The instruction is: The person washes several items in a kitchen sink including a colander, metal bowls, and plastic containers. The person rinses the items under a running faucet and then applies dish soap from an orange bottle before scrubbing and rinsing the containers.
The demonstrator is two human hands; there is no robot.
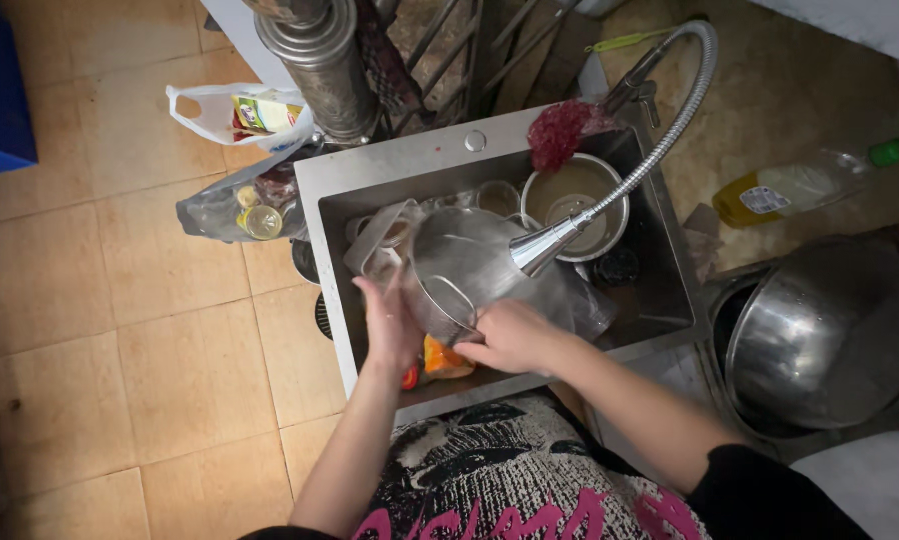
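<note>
A steel pot (459,265) lies tilted on its side in the steel sink (369,180). My left hand (389,320) presses flat against the pot's left side. On the pot's lower rim rests my right hand (514,335), fingers curled on it. Over the pot hangs the flexible steel faucet head (544,245). An orange sponge (441,360) lies in the sink just below my hands.
A steel bowl of murky water (574,200) and a red scrubber (561,130) sit at the sink's back. A yellow dish-soap bottle (799,185) lies on the counter at right, above a large steel bowl (819,335). Plastic bags (249,195) lie on the tiled floor at left.
</note>
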